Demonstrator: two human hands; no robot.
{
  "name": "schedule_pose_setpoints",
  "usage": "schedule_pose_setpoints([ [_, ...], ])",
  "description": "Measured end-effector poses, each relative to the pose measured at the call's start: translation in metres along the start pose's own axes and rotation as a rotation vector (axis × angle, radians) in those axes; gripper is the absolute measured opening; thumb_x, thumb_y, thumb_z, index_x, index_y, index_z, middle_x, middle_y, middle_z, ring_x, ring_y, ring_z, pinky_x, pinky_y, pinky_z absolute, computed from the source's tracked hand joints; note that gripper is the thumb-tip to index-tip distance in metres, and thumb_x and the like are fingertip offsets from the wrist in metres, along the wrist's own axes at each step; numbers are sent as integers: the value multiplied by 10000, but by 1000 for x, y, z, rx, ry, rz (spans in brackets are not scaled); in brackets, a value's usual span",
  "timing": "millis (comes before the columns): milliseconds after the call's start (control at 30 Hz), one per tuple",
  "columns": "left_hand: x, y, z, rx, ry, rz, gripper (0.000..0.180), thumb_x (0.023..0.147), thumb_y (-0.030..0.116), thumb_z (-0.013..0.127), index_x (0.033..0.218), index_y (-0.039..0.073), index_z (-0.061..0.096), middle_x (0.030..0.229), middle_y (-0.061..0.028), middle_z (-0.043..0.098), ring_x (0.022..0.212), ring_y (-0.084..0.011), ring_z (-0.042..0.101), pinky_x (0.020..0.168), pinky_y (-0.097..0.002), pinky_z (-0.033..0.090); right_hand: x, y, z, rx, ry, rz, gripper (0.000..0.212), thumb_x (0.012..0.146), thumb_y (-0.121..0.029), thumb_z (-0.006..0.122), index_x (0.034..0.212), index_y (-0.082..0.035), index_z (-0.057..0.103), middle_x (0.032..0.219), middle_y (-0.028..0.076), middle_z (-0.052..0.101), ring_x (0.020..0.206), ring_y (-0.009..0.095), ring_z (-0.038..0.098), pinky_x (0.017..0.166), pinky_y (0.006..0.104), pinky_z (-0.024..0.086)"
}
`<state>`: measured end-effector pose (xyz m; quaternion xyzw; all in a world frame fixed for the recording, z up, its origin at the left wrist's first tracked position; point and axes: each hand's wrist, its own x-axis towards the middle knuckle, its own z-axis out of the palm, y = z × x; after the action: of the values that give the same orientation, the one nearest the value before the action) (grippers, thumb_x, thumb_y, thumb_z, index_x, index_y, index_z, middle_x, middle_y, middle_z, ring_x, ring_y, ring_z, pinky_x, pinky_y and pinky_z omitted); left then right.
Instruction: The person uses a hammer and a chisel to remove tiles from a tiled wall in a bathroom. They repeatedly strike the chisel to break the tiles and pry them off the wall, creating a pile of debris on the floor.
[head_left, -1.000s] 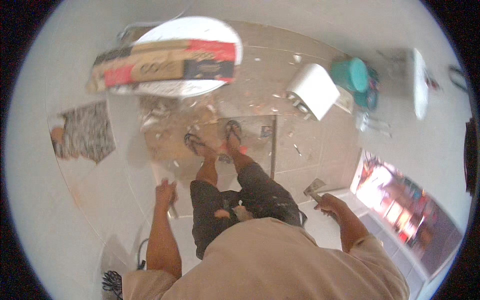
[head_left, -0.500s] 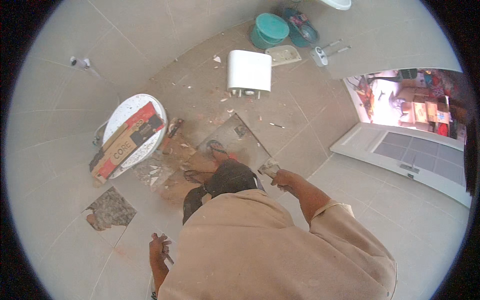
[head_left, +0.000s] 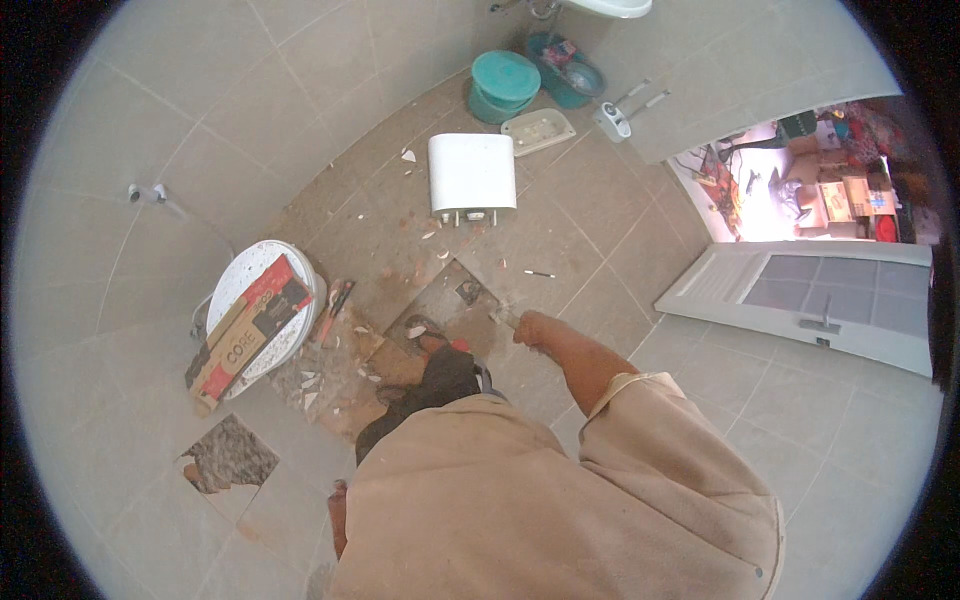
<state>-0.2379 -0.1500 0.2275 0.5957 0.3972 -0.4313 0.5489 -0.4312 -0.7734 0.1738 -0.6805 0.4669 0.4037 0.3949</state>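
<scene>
My right hand reaches forward beyond my knee, its fingers closed round a dusty grey, flat-looking piece; its exact kind does not show. That piece is over the near right edge of a bare square patch where the floor tile is gone. One of my sandalled feet rests on this patch. My left hand hangs low at my left side, mostly behind my shirt, with its fingers hidden.
A torn cardboard box lies across the white toilet lid. Ahead stand a white cistern and a teal bucket. Tile shards litter the floor. Another broken patch is at left, an open door at right.
My right hand has moved a little left and forward with the grey piece, toward the bare patch. My left hand has drawn in against my body, and its fingers have gone from sight.
</scene>
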Motion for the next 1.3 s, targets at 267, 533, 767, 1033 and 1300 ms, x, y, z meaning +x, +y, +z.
schedule_pose_setpoints([
  [267, -52, 38, -80, 295, 497, 362, 217, 841, 96, 695, 1054, 48, 691, 675, 11, 529, 520, -126, 515, 443, -279, 412, 33, -31, -17, -80, 93, -155, 392, 825, -319, 745, 1016, 23, 734, 938, 240, 724, 842, 393, 715, 744, 482, 563],
  [533, -78, 16, -12, 179, 293, 148, 212, 904, 206, 727, 849, 95, 555, 680, -21, 563, 488, -144, 512, 445, -292, 408, 7, -1, 18, -106, -77, -119, 292, 871, -200, 767, 892, 63, 642, 713, 170, 621, 594, 299, 653, 503, 477, 545],
  [767, -73, -97, -28, 159, 200, -152, 286, 940, 301, 724, 872, 74, 565, 607, -34, 531, 475, -173, 509, 451, -348, 419, -44, -8, 43, -293, -214, 97, 313, 881, -202, 779, 911, 69, 624, 704, 134, 620, 582, 278, 647, 487, 451, 540],
  [1033, -74, -222, -87, -43, 222, -184, 252, 918, 237, 707, 1004, 35, 583, 682, -62, 572, 529, -179, 554, 465, -353, 447, -72, -14, 61, -278, -127, 130, 269, 903, -168, 750, 939, 37, 579, 678, 106, 583, 560, 258, 618, 487, 452, 543],
  [1300, -56, -331, -99, -123, 192, -103, 213, 907, 193, 723, 981, 70, 566, 653, -50, 553, 503, -181, 542, 448, -368, 434, -127, -25, 99, -235, 55, 21, 259, 910, -164, 733, 886, 27, 560, 658, 101, 574, 531, 243, 605, 468, 428, 546],
])
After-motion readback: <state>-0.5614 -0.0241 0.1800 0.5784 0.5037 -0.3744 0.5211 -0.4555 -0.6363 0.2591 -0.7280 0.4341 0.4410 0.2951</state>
